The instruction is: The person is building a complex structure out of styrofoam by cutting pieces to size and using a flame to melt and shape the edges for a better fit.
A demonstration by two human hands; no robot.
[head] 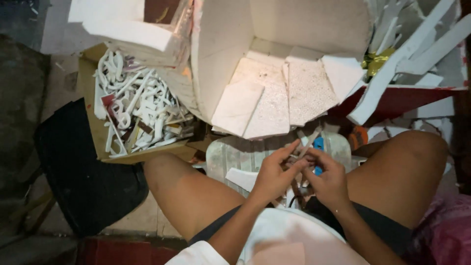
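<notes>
Seated person viewed from above, knees apart, both hands working between the thighs.

Left hand (272, 174): fingers (289, 148) drawn together, pinching the near end of a thin white foam strip (310, 139). The strip slants up and to the right from the fingertips.

Right hand (327, 177): fingers curled inward and meeting the left hand's at the same strip. Whether they grip the strip or only touch it cannot be told; the contact area is small and blurred. A blue object (319, 145) shows just behind the right fingers; its kind cannot be made out.

Containers:
- Cardboard box (87, 88), far left on the floor, open-topped. It holds a loose heap of white foam cut-outs (137, 105), curved and straight, with a few dark red scraps among them.
- Large white foam enclosure (216, 54), far centre, open toward the person. Inside lie flat white foam sheets (274, 98), overlapping and speckled, their near edges projecting beyond the opening.
- Translucent plastic container (230, 154), directly beyond the hands; a white foam offcut (243, 177) rests at its near edge.

Far right: long white foam strips (417, 54) piled over a red surface (402, 98). Near left: a black bag (83, 172) on the floor.
</notes>
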